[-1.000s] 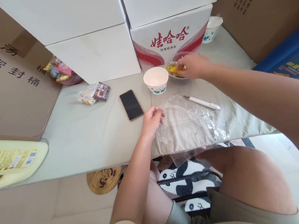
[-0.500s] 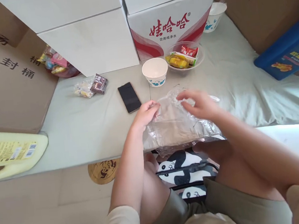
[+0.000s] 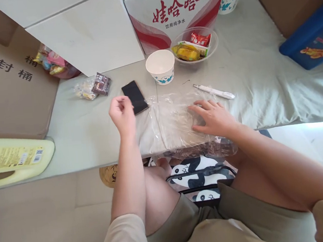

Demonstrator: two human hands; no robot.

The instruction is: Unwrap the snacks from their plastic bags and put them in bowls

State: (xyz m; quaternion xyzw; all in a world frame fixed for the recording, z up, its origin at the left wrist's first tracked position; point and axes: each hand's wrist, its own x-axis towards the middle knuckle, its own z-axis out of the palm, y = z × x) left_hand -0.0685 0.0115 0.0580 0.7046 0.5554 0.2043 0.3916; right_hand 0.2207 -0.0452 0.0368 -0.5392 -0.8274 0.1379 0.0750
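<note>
A clear plastic bag [image 3: 167, 126] lies spread over the table's front edge, its lower part hanging down. Flat on its right side rests my right hand [image 3: 214, 118], fingers spread. My left hand [image 3: 122, 115] is raised beside the black phone [image 3: 134, 96], covering part of it. Its fingers are curled in, and whatever they may hold is hidden. Just beyond my right hand lies a white utility knife [image 3: 216, 92], apart from the fingers. A white paper bowl [image 3: 160, 68] with blue leaf prints stands behind the bag.
A clear plastic bowl [image 3: 213, 47] holds wrapped snacks. Small packets, including a brown cocoa one [image 3: 101, 84], lie left of the phone. White cartons [image 3: 85, 44] line the back. A yellow jug [image 3: 19, 157] stands left, a blue container [image 3: 308, 46] right.
My left hand has let the bag go and moved left to the phone. My right hand has come down flat on the bag, which lies flatter. The utility knife shows fully.
</note>
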